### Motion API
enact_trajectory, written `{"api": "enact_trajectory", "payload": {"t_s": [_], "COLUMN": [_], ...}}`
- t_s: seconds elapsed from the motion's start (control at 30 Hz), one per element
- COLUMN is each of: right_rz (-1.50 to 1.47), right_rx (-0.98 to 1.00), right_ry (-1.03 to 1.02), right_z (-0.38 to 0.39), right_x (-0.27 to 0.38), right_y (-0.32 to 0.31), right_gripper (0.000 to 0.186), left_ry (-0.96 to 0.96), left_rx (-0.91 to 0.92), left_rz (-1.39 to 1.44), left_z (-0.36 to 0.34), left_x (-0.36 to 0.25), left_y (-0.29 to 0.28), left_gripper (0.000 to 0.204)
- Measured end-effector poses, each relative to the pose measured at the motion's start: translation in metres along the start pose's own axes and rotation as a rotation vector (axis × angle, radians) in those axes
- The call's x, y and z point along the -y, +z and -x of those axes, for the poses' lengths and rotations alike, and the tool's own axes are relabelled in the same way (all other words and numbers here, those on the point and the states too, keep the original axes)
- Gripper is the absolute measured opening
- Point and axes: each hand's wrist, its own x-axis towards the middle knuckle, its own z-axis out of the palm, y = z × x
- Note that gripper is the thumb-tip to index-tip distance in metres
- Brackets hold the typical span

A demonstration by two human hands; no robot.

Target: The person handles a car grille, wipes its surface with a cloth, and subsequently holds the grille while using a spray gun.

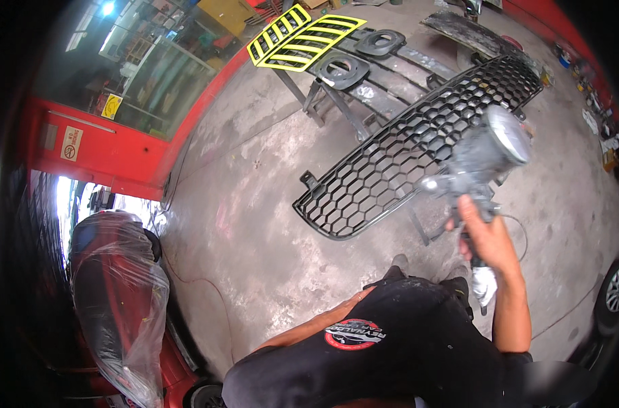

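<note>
A spray gun point(459, 180) with a cup on top point(508, 132) is gripped in my right hand point(486, 234), its fingers wrapped around the handle. The gun is somewhat blurred by motion. It is above the right part of a black honeycomb car grille point(370, 180), and I cannot tell its distance from the mesh. The grille lies slantwise across a stand, with a mounting tab at its left end. My left forearm point(309, 319) reaches toward my waist, and my left hand is hidden by my dark shirt.
Beyond the grille, yellow-edged slatted panels point(311, 44) and black trim with round openings point(343, 70) rest on a metal stand point(350, 112). A thin hose point(211, 282) runs over the floor at left. A plastic-wrapped red part point(119, 292) stands left, a car wheel point(615, 289) right.
</note>
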Motion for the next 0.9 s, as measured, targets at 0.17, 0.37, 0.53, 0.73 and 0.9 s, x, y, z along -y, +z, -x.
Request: {"api": "enact_trajectory", "payload": {"t_s": [0.17,0.37,0.53,0.73,0.9], "right_rz": [-0.074,-0.021,0.032,-0.079,0.010], "right_rx": [-0.436,-0.665,-0.349,0.357,0.372], "right_ry": [-0.064,-0.142,-0.078,-0.044,-0.122], "right_z": [-0.016,-0.048,-0.080,-0.095,-0.142], "right_x": [-0.024,-0.028,-0.024,0.023,0.038], "right_y": [-0.114,-0.237,-0.293,-0.290,-0.316], "right_gripper": [0.050,0.054,0.055,0.049,0.049], "left_ry": [-0.001,-0.026,-0.068,-0.108,-0.094], "left_rx": [-0.028,-0.158,-0.210,-0.252,-0.246], "left_rz": [0.014,0.028,0.029,0.034,0.081], "left_z": [-0.060,-0.149,-0.224,-0.284,-0.327], "left_x": [-0.020,-0.059,-0.110,-0.154,-0.159], "left_y": [0.019,0.063,0.095,0.109,0.089], "left_gripper": [0.073,0.074,0.074,0.075,0.076]}}
